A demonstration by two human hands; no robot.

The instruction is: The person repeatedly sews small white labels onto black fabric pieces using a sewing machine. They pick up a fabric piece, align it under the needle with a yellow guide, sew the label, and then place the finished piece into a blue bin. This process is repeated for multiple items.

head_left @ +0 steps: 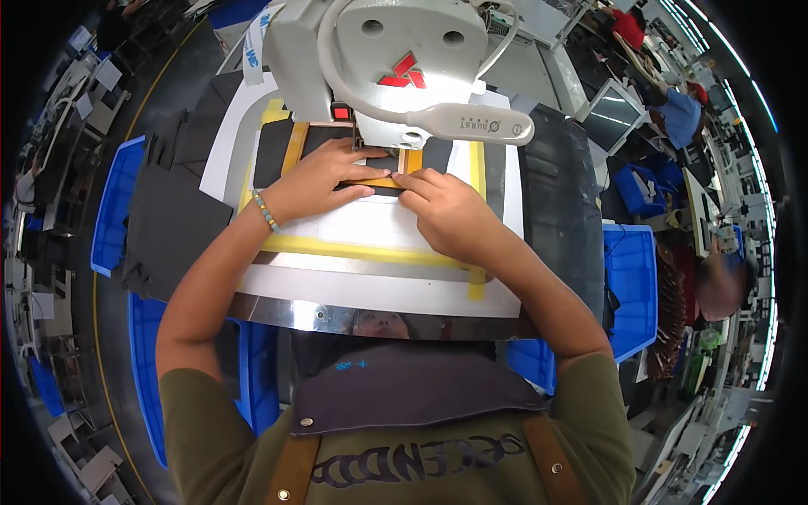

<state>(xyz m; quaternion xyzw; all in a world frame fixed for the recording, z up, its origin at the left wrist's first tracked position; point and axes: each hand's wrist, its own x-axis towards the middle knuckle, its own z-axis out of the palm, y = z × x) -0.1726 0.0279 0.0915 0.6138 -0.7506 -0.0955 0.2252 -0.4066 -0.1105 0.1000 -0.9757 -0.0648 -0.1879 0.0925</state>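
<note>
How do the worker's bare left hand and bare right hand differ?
The bare left hand has a pale-blue beaded bracelet at its wrist; the bare right hand has none. The left hand lies spread; the right hand is mostly curled. Both are at the flat orange-tan strips.

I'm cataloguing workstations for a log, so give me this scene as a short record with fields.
Left hand: laid over the work, fingers spread
Right hand: partly curled, fingertips close to the left hand's
Work: tan strips with dark pieces, beneath the machine head
Machine: white machine head, with a pale elongated lamp in front
Under the work: white sheet with yellow tape
Left side: dark sheets, piled
Right side: blue bin
Wrist: bead bracelet, left
Exact grip: cannot tell
</note>
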